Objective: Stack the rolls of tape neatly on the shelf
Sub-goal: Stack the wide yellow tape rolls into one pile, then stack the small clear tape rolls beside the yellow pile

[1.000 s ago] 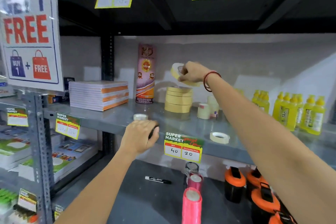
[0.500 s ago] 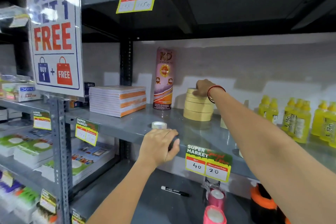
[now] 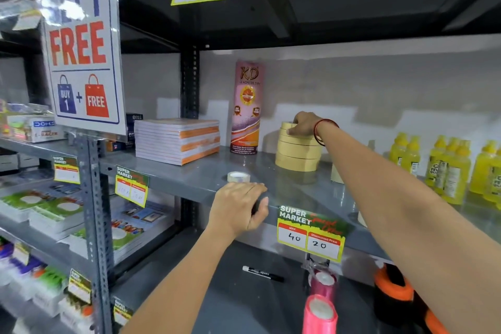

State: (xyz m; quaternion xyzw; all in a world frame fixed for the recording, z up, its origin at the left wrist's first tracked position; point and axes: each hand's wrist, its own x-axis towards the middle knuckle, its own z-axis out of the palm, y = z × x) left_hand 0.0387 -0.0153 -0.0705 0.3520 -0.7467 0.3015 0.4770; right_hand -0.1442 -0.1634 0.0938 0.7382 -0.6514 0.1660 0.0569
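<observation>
While your right hand [image 3: 305, 125] rests on the stack of tape rolls [image 3: 297, 151], its fingers curl over the top roll's rim — the rolls lie flat, holes pointing up, the column upright on the grey shelf [image 3: 189, 182] beside the KD tube [image 3: 246, 108]. Your left hand [image 3: 238, 207] grips the shelf's front edge, fingers curled together — just behind it lies a small clear roll [image 3: 238, 177], flat.

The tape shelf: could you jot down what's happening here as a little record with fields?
Place: grey metal shelf in a shop
Tape stack: beige rolls piled upright beside a tall pink tube
Right hand: resting on the top roll
Left hand: gripping the shelf's front edge
Loose tape: small clear roll lying flat near the left hand
Neighbours: notebooks, yellow bottles
</observation>
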